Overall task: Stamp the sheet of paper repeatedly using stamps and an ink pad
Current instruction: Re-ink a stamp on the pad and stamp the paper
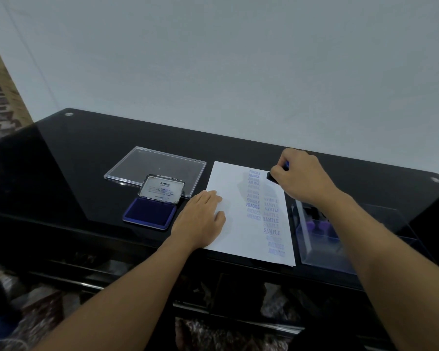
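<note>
Carpet (0, 102) with a dark pattern shows at the far left, cut off by the frame, beside a glossy black table (86, 153). On the table a clear plastic lid (155, 165) lies flat. Just in front of it sits the ink pad (150, 214), open, its hinged cover (162, 190) standing up; the print under "Artline" is too small to read. The left hand (200, 219) lies flat, fingers straight and together, pressing the left edge of the sheet of paper (233, 236), which lies by the table's front edge and bears blue columns reading FRAGILE, AIR MAIL, AMENDED and SAMPLE, some faint. At the sheet's far right corner the right hand (302, 176) curls round a stamp (272, 178), hiding most of it; only its dark base and a bit of blue handle show, and whether the base touches the paper is unclear. Farther right a clear box (314, 257) holds purple stamps (317, 228), partly hidden by the right forearm.
</note>
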`<state>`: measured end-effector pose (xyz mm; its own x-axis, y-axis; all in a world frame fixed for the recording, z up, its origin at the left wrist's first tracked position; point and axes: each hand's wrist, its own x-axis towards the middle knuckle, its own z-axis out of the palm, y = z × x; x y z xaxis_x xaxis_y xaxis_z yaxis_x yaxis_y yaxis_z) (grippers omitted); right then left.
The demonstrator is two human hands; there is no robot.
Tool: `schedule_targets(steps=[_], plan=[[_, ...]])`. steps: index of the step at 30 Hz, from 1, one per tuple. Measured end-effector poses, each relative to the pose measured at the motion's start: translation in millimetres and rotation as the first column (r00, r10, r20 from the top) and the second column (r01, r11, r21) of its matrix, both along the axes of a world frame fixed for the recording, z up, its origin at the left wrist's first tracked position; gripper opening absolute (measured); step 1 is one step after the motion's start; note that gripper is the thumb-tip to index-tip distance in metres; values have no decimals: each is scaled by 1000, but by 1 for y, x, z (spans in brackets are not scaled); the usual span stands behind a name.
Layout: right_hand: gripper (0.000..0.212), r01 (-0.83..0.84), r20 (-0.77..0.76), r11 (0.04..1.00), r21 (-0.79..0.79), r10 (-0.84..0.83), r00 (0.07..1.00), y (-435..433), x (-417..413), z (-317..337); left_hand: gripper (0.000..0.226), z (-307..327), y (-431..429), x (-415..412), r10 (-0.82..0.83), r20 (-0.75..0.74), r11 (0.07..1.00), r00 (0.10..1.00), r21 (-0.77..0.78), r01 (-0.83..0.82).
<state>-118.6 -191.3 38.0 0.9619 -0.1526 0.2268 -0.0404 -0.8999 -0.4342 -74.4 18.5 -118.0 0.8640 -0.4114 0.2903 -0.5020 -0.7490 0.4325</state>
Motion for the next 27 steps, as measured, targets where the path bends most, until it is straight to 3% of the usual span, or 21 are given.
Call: schedule_targets(steps=[17, 27], plan=[[16, 10, -44, 1000, -5, -10, 999, 3, -4, -4, 44, 1, 1, -1, 1, -20, 1000, 1000, -23, -2], [16, 18, -72, 1000, -20, -20, 997, 6, -15, -3, 47, 9, 6, 0, -24, -202, 984, 979, -175, -12]])
